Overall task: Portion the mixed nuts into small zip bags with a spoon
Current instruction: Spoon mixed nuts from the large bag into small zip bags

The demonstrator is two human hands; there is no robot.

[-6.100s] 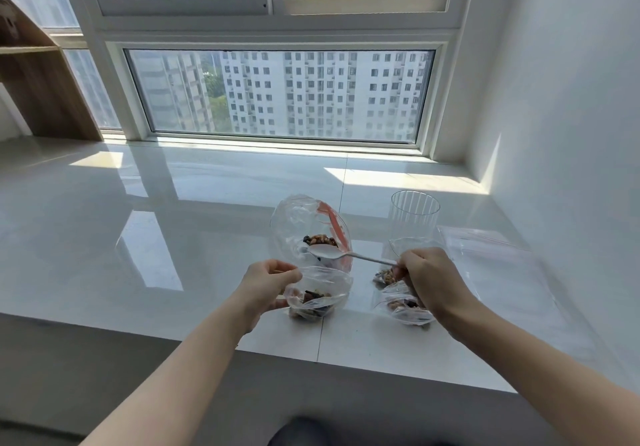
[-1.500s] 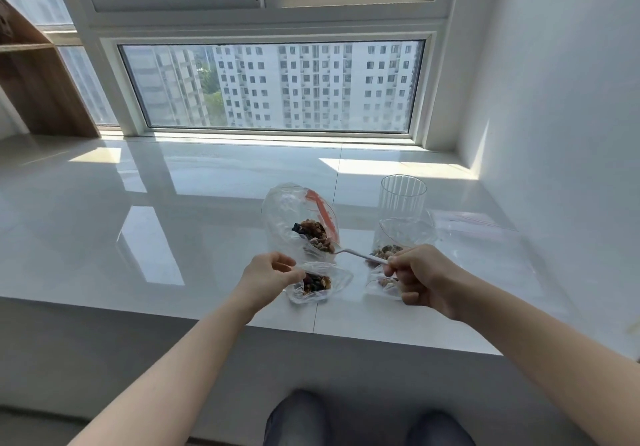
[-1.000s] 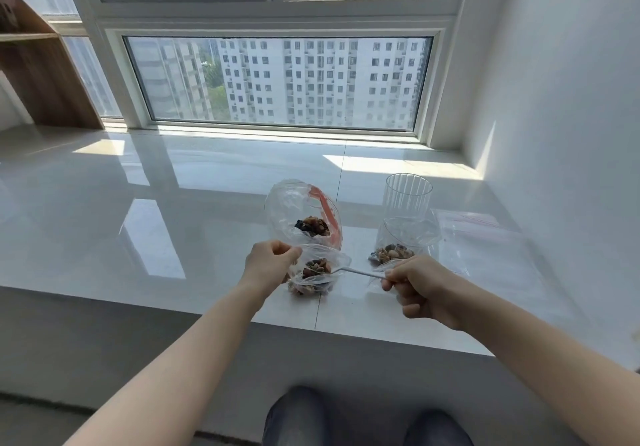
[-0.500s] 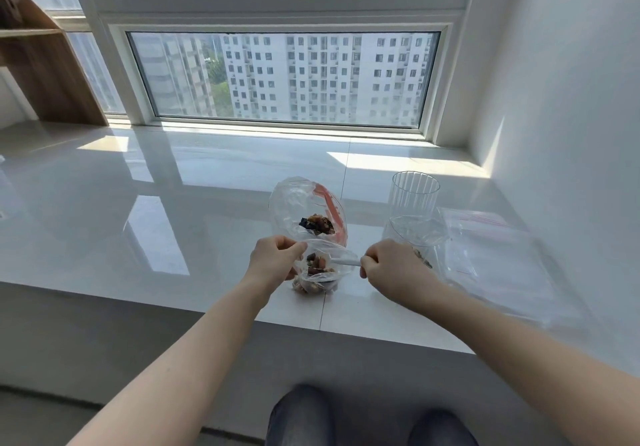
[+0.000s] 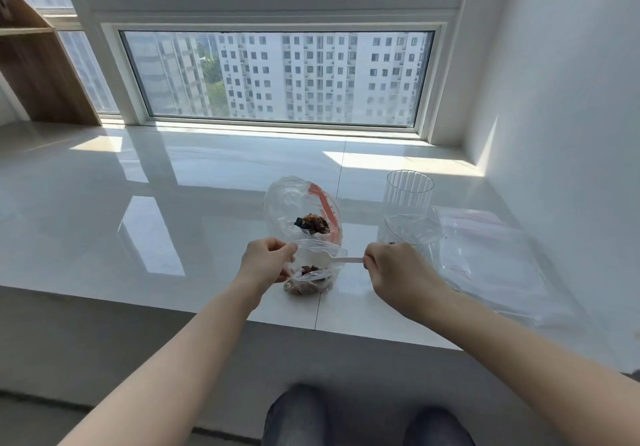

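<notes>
White sill [image 5: 194, 223] by window, item: my left hand [image 5: 265, 262] pinches the small zip bag [image 5: 311, 272] mouth at near centre; my right hand [image 5: 398, 272] grips the spoon [image 5: 341, 260], handle lying left-right, bowl inside that mouth.

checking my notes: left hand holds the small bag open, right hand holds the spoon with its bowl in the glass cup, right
Not quite. In the head view the right hand holds the spoon with its bowl inside the small bag that the left hand holds open, not in the glass cup.

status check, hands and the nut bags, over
Left hand pinches small zip bag open. Right hand holds spoon, bowl inside bag mouth. Big nut bag behind, nothing blocking.
</notes>
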